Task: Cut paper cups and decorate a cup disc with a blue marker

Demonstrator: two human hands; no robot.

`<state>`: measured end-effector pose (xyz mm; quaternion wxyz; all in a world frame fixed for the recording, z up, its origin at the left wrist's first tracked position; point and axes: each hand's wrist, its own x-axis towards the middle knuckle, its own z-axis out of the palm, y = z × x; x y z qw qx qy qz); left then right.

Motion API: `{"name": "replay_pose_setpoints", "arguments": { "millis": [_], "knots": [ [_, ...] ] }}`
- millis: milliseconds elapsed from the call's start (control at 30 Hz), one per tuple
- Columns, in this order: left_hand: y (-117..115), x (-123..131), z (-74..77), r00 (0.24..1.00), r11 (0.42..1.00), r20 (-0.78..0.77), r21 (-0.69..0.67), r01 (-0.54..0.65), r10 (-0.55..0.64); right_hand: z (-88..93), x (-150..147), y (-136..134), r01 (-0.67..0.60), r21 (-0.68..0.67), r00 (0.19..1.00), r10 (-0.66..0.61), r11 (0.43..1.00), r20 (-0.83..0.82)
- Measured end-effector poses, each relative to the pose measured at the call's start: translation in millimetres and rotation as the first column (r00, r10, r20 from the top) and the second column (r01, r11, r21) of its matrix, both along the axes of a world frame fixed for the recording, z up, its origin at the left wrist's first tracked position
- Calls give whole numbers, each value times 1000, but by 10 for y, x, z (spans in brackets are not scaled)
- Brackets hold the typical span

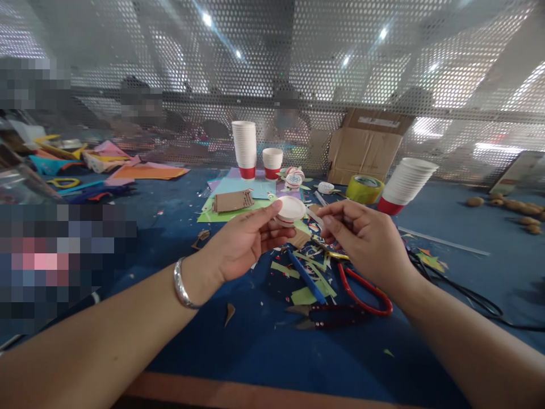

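Observation:
My left hand (247, 241), a silver bangle on its wrist, grips a small white paper cup piece (291, 208) with a red stripe round its low side. Its round flat face is turned up. Close by on the right, my right hand (368, 241) pinches a narrow white paper strip (314, 218) between thumb and fingers. Whether the strip is joined to the cup piece I cannot tell. Below the hands lie green paper scraps (304, 295), a blue pen-like tool (305, 275), dark thread snips (327, 316) and a tool with a red looped handle (372, 301).
Stacked paper cups (244, 145) stand at the back, with another stack (406, 184) leaning at right beside yellow tape (364, 189). A cardboard box (366, 145) rests against the perforated metal screen. Corrugated cardboard (232, 201) lies on coloured paper. A black cable (464, 292) crosses the right side.

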<state>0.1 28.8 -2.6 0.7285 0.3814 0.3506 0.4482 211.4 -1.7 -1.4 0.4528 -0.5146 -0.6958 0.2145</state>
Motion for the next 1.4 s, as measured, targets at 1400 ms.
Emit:
{"name": "replay_pose_setpoints", "arguments": {
  "millis": [1400],
  "knots": [
    [51,-74,75,1000,986,-3,166,-2,2,6,9,65,-155,-187,902,61,970,-428]
  ]
}}
